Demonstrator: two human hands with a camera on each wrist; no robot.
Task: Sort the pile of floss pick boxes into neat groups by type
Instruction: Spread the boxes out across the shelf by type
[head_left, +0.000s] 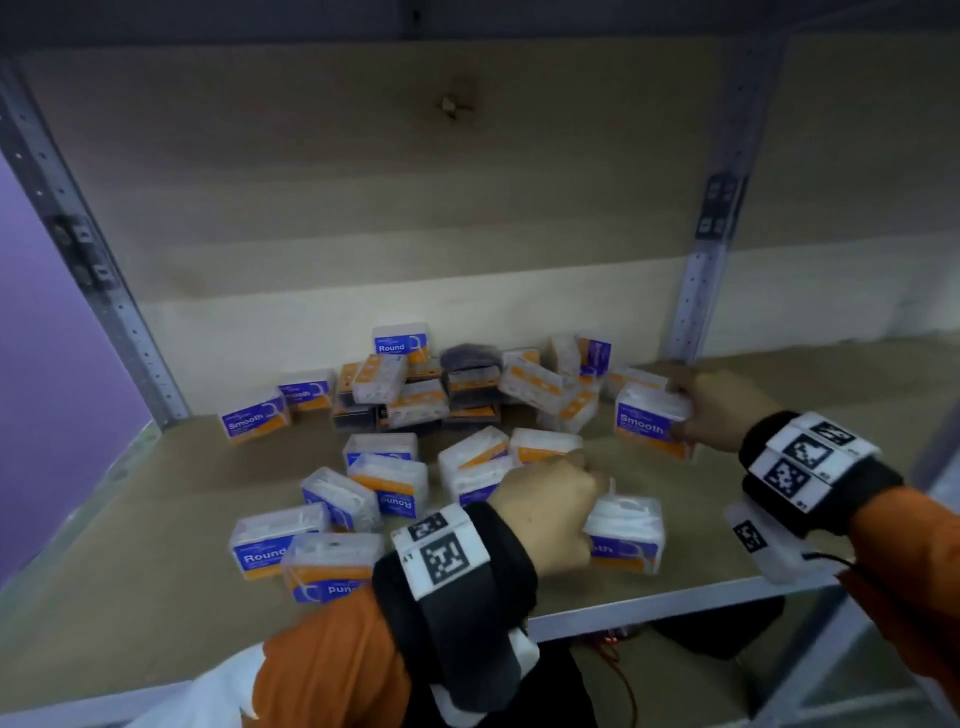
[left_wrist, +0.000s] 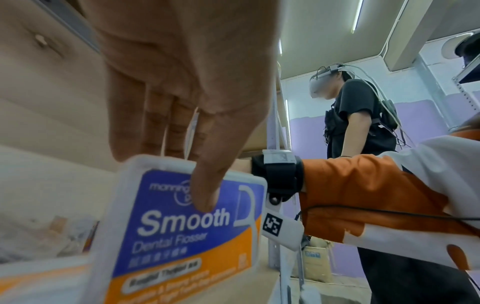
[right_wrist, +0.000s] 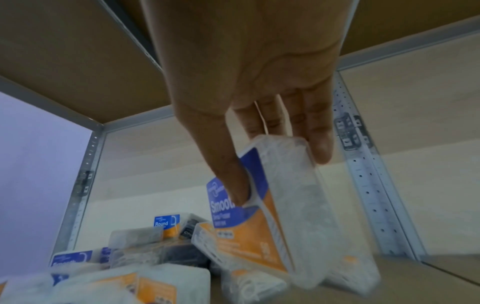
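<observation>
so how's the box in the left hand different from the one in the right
The left hand pinches its Smooth box low over the shelf's near edge; the right hand holds its Smooth box farther back by the pile. The left-wrist view shows its label head-on, the right-wrist view edge-on. Both are Smooth.

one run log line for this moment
left hand: grips clear plastic blue-orange Smooth box | right hand: grips second Smooth box | mixed pile: unsorted on shelf
</observation>
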